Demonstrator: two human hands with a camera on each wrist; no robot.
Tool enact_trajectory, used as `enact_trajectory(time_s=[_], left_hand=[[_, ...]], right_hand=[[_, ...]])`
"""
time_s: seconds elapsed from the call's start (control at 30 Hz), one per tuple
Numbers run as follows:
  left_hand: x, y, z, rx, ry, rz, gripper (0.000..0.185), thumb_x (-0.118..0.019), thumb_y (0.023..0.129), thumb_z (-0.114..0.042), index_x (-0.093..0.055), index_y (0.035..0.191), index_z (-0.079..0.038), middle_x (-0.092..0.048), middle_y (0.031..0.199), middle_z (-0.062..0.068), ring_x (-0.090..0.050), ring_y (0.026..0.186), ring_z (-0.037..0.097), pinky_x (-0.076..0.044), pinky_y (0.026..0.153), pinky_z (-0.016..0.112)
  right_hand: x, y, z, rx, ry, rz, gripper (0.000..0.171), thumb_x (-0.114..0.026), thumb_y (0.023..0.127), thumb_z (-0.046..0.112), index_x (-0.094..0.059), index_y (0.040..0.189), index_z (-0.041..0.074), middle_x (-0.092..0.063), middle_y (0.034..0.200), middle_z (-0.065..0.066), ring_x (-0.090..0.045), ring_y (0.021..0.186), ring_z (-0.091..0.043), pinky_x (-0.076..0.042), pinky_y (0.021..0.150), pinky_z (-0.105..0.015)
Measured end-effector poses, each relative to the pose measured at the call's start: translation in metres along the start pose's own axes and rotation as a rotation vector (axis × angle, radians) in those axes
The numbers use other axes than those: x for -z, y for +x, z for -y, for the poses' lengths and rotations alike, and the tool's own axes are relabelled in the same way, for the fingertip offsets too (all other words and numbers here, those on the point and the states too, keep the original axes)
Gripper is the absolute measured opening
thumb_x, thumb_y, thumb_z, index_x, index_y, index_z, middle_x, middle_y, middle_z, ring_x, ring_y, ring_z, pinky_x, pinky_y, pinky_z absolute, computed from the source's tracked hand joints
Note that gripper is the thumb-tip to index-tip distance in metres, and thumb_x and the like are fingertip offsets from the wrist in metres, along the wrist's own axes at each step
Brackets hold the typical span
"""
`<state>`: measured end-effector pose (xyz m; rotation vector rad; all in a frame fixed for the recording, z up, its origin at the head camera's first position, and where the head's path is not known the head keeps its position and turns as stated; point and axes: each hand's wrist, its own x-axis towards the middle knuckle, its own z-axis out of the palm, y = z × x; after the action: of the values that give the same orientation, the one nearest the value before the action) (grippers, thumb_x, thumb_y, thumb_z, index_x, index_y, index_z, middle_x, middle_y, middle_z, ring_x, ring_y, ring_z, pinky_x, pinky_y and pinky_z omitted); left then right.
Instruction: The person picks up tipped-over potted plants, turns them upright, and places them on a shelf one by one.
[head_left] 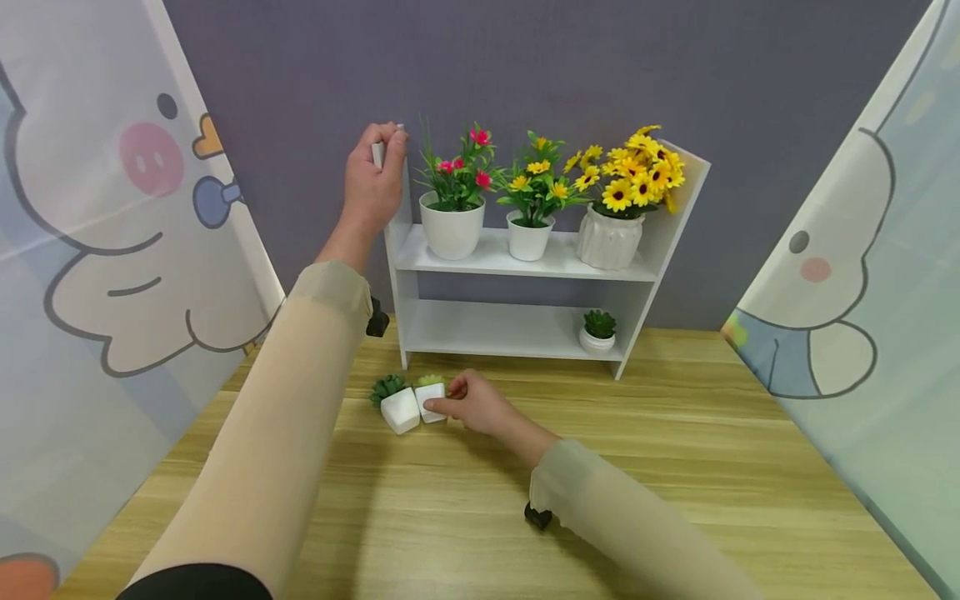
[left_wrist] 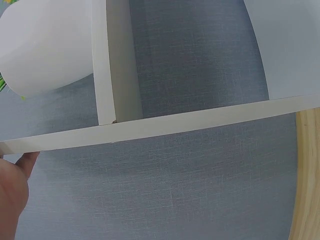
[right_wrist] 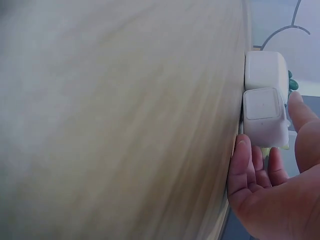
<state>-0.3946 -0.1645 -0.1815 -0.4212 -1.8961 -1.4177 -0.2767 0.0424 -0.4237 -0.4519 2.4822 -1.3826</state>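
My left hand (head_left: 377,179) grips the top of the white shelf's left side panel (left_wrist: 165,126). On the table my right hand (head_left: 480,404) has its thumb over a small square white pot (head_left: 431,403) and its fingers curled along the side. This pot lies tipped, with its flat base showing in the right wrist view and a light green succulent (head_left: 431,380) mostly hidden behind it. Touching it is another tipped white pot (head_left: 401,411), which holds a dark green succulent (head_left: 387,388).
On the upper shelf (head_left: 555,262) stand a pink-flowered pot (head_left: 452,229), a small yellow-flowered pot (head_left: 529,239) and a ribbed sunflower pot (head_left: 609,239). A round succulent pot (head_left: 597,340) sits at the lower shelf's right end. Cartoon-printed panels flank the wooden table (head_left: 450,517).
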Motion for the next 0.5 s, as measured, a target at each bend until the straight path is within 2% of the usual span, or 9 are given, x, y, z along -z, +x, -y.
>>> enact_trajectory(time_s=[0.07,0.37,0.5], left_hand=[[-0.0001,0.0004,-0.0002,0.000,-0.003,-0.002,0.018,-0.057,0.115,-0.031,-0.059,0.102,-0.019,-0.067,0.139,0.010,-0.060,0.140,0.017,-0.046,0.090,0.025],[-0.0003,0.0009,-0.0006,0.003,-0.012,-0.003,0.017,-0.058,0.115,-0.030,-0.060,0.103,-0.018,-0.067,0.139,0.011,-0.059,0.143,0.016,-0.049,0.099,0.025],[-0.0006,0.0003,-0.0005,0.003,-0.010,0.000,0.017,-0.057,0.115,-0.031,-0.060,0.103,-0.018,-0.067,0.139,0.011,-0.060,0.137,0.016,-0.048,0.096,0.025]], right_hand=[[-0.0002,0.0016,-0.0005,-0.003,-0.011,-0.002,0.053,-0.087,0.095,0.040,-0.059,0.119,0.003,-0.066,0.105,-0.010,-0.064,0.082,-0.019,-0.054,0.067,-0.028],[0.0026,0.0015,-0.0019,-0.003,0.010,0.001,0.049,-0.085,0.098,0.035,-0.061,0.124,0.002,-0.067,0.107,-0.011,-0.067,0.087,-0.018,-0.055,0.069,-0.026],[0.0048,0.0013,-0.0034,0.001,0.020,0.012,0.046,-0.082,0.101,0.032,-0.061,0.127,0.001,-0.067,0.111,-0.013,-0.068,0.088,-0.018,-0.057,0.070,-0.027]])
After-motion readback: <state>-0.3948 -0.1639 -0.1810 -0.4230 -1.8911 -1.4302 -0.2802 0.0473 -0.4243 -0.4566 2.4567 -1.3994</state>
